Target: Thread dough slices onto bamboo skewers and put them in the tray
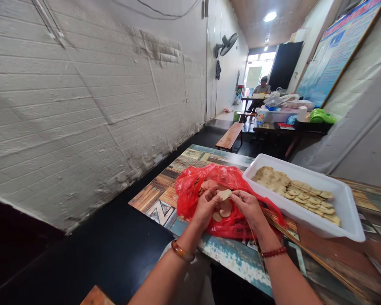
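Note:
A thin pale slice of food (pixel 225 194), its exact kind unclear, is held up over an open red plastic bag (pixel 190 182). My left hand (pixel 205 207) pinches the slice's left edge between thumb and fingers. On the other side, my right hand (pixel 248 207) is closed around a thin bamboo skewer (pixel 253 238), its fingertips at the slice's right edge. Whether the skewer's tip has entered the slice, I cannot tell. More loose pale slices (pixel 225 208) lie in the bag below my hands.
To the right stands a white plastic tray (pixel 352 216) with rows of skewered slices (pixel 300 192). Loose bamboo skewers (pixel 317 258) lie on the patterned table (pixel 235 258). Farther off are a wooden bench (pixel 230 136), a cluttered table and a seated person (pixel 263 87). A wall runs along the left.

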Motion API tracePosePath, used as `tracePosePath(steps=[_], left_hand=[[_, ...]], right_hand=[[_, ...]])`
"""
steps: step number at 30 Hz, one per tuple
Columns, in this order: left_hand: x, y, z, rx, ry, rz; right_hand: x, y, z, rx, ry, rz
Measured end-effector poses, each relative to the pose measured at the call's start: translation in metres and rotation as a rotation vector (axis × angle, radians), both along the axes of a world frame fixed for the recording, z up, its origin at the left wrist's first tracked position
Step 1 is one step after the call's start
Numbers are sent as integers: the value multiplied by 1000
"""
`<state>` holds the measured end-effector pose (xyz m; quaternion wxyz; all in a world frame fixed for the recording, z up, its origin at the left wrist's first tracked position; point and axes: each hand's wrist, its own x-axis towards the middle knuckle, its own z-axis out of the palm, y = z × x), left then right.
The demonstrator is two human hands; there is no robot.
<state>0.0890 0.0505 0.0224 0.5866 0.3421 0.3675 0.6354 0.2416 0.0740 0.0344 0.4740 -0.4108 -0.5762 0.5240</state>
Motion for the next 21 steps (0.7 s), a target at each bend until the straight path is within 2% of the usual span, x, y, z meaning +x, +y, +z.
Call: tracePosePath(steps=[3, 5, 7, 10, 16, 21], left_hand=[[-1, 0, 3, -60, -150, -3], [-2, 1, 4, -115, -176, -44], [-3, 3, 5, -157, -174, -66], [0, 7, 6, -121, -130, -128], [12, 6, 8, -108, -79, -182], [12, 14, 12, -123, -89, -109]], right_hand=[[-2, 1, -2, 35, -11, -19], [-4, 2, -1, 69, -29, -42], [-6, 4, 1, 104, -47, -65], [-5, 5, 4, 135, -61, -97], [0, 6, -1, 80, -37, -130], [-1, 8, -7, 57, -2, -98]])
